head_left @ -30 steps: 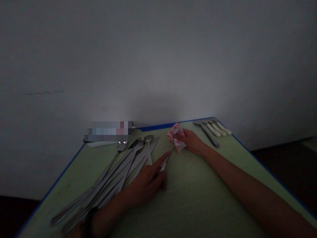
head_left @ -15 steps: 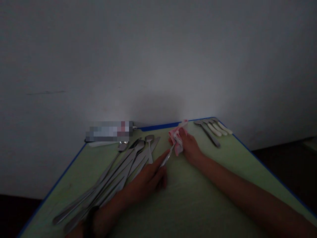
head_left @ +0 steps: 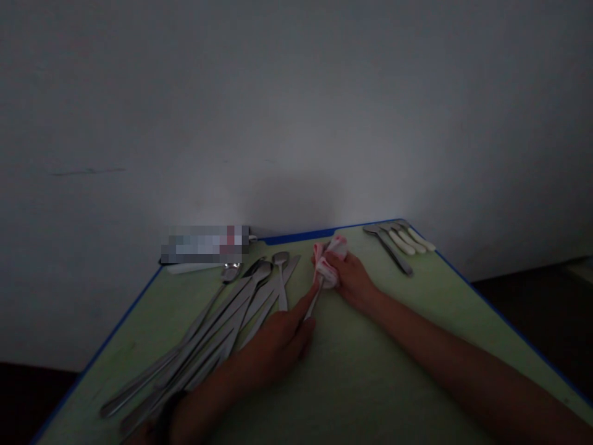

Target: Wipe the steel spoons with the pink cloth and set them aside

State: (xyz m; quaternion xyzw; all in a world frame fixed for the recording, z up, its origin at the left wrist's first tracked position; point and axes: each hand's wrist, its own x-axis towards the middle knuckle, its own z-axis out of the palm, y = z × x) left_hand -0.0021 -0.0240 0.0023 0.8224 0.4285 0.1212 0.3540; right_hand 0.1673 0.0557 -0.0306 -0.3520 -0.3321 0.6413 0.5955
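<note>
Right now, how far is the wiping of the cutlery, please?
Probably done: the metal piece and white-handled cutlery lined up at right, if that is the finished side. In hand: the left hand holds a utensil, its far end inside the pink cloth in the right hand. Probably left: the loose pile of spoons and knives.

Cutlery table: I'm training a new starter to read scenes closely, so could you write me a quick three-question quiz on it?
1. The left hand holds: (a) a glass, (b) a slim metal utensil, (c) a rolled newspaper.
2. True or false: the pink-and-white cloth is in the right hand.
3. How many white handles show near the far right corner of the table?

Key: 1 b; 2 true; 3 three.
</note>
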